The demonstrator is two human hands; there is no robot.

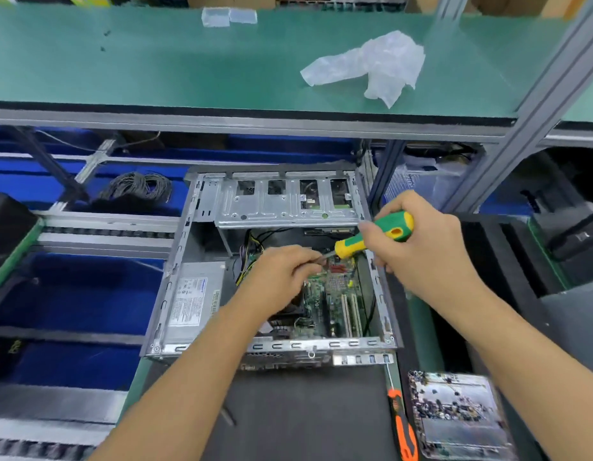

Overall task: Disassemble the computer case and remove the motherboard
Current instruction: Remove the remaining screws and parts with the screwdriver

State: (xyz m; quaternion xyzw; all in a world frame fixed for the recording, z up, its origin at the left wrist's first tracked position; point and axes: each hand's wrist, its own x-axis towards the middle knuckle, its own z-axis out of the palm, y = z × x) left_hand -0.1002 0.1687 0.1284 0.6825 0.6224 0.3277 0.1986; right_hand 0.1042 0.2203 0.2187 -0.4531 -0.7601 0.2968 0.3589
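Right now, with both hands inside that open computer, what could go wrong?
1. The green and yellow screwdriver in the right hand could slip and gouge the motherboard.
2. The left hand pinches the shaft near the tip, so a slip might jab the fingers.
3. A loosened screw could drop among the board's parts.

An electronics workshop: green-matted shelf [155,61]; blue bins [89,294]; screw tray [461,417].

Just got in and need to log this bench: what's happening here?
A person is working inside an open computer case. The right hand grips a green and yellow screwdriver, and the left hand pinches its shaft near the tip, above the motherboard, which still sits in the case. An orange screwdriver and a parts tray lie nearby.
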